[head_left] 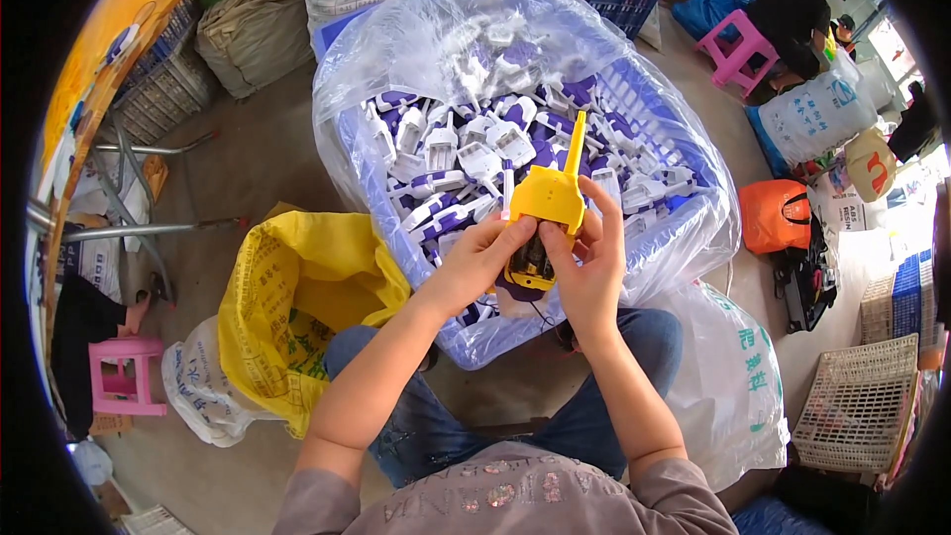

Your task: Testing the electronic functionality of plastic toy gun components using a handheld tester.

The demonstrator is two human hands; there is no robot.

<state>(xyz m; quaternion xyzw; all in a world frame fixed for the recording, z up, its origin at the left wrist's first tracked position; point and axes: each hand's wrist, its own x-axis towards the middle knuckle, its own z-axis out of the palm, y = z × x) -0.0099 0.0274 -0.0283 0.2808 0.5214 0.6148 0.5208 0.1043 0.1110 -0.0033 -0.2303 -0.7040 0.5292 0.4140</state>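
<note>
You have the yellow part [548, 195] up in front of you, above the near end of the crate [482, 345], its long stem pointing away from you and its dark core [532, 260] facing up, perhaps so that you can see into it while your thumbs work. Your left hand [485, 253] grips it from the left, thumb along the edge where yellow meets dark, the other fingers mostly hidden beneath. Your right hand [591, 272] grasps the other side, thumb on the core and index finger up along the yellow edge, which likely steadies the piece from both sides. A thin wire [541, 314] hangs below the core; where it ends you cannot tell from here. Beyond your grip, white and purple pieces [510, 144] lie heaped in the crate, lined with clear film [416, 35], probably to keep them together and clean. Your knees flank the crate, which seems to keep the heap within easy reach. A yellow sack [287, 267] gapes by your left knee, its mouth handy for that side, and a white sack [728, 376] stands by your right; further off are an orange bag [776, 216] and pink stools [127, 376]
</note>
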